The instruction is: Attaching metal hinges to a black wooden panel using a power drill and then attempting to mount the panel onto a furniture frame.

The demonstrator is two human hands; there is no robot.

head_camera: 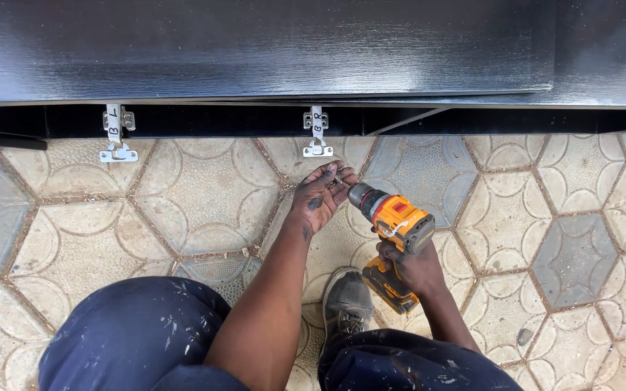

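The yellow and black cordless drill sits clenched in the person's right hand, its chuck pointing up toward the left hand, whose fingertips are pinched at the bit's tip, on something too small to tell. Just above that hand, a small silver metal hinge already sits on the black wooden cabinet panel; a second silver hinge is mounted well off to its left. Whether every screw is in cannot be seen.

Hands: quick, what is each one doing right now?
Left hand: fingertips pinched at the drill tip; what they hold cannot be told.
Right hand: closed around the drill's grip.
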